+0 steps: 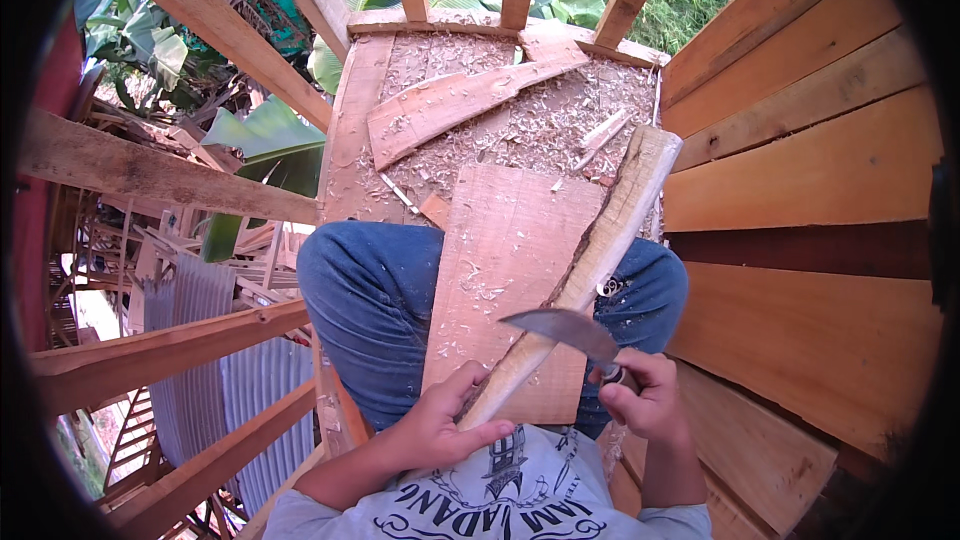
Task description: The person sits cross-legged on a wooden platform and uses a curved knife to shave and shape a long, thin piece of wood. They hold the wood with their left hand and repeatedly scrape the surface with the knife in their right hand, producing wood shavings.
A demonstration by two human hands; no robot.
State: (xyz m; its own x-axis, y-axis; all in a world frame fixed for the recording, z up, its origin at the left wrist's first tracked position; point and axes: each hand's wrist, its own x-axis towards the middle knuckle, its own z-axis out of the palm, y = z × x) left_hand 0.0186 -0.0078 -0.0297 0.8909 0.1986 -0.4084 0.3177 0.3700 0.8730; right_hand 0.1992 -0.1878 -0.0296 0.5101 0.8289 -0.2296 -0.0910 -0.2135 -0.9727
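Observation:
My left hand (447, 422) is closed round the near end of a long, rough piece of wood (622, 215) with dark bark along its left edge. The piece slants away from me to the upper right. In my right hand (645, 395) is the handle of a knife with a broad curved blade (565, 328); the blade lies across the wood, pointing left. Whether its edge touches the wood I cannot tell. Beneath, a flat board (490, 270) rests between my legs, with curled shavings on it.
Wood shavings (480, 145) cover the platform ahead, where a cut plank (470, 105) and thin offcuts (603, 132) lie. Slatted rails (160, 175) stand at the left and far side. A plank wall (800, 200) rises on the right. Corrugated sheets (265, 395) show below left.

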